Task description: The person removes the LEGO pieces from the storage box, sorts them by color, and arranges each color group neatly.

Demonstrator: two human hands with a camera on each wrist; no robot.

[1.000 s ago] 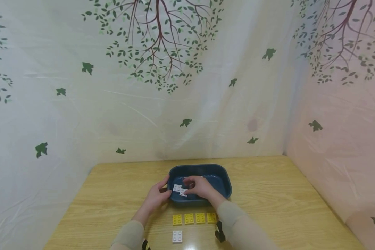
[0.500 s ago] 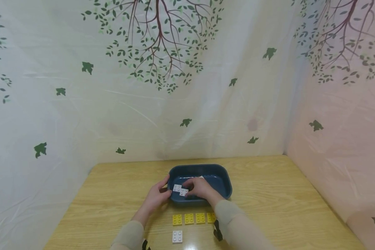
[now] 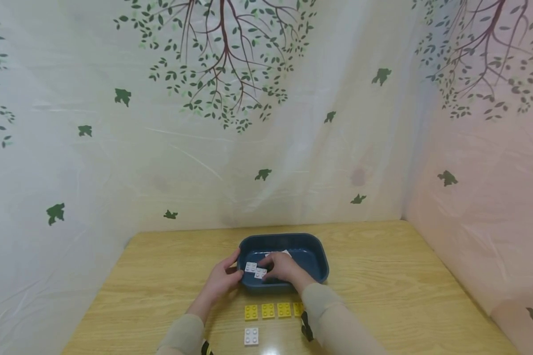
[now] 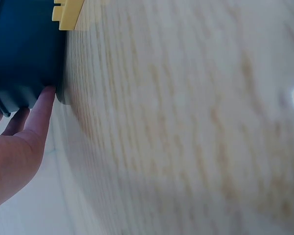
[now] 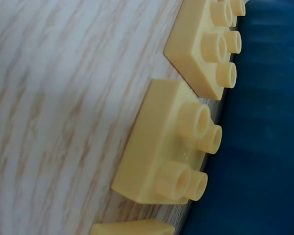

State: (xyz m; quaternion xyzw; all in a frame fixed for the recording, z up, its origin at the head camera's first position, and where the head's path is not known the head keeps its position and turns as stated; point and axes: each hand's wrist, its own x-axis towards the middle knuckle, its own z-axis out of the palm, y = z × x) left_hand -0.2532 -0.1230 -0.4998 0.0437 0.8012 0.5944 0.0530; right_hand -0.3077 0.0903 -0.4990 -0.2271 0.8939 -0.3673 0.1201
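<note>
A dark blue rectangular tub [image 3: 313, 261] stands on the table. My left hand [image 3: 222, 277] rests against its left end, and in the left wrist view the fairly straight fingers [image 4: 41, 115] touch its outer wall. My right hand [image 3: 285, 268] reaches inside with bent fingers, thumb and fingertips at the edges of a white toy building brick [image 3: 260, 273], pinching it. Corner to corner with that brick lies another white brick [image 3: 250, 267]. More white pieces [image 3: 286, 253] show behind the right hand, mostly hidden by it.
Several yellow bricks [image 3: 268, 310] stand in a row just in front of the tub, the rightmost partly behind the right wrist. One white brick [image 3: 250, 336] sits nearer the front. A patterned curtain [image 3: 293, 187] closes off the back and sides.
The right hand has shifted slightly, showing more of the white brick at its thumb and more white pieces behind it. The left hand stays at the tub's end.
</note>
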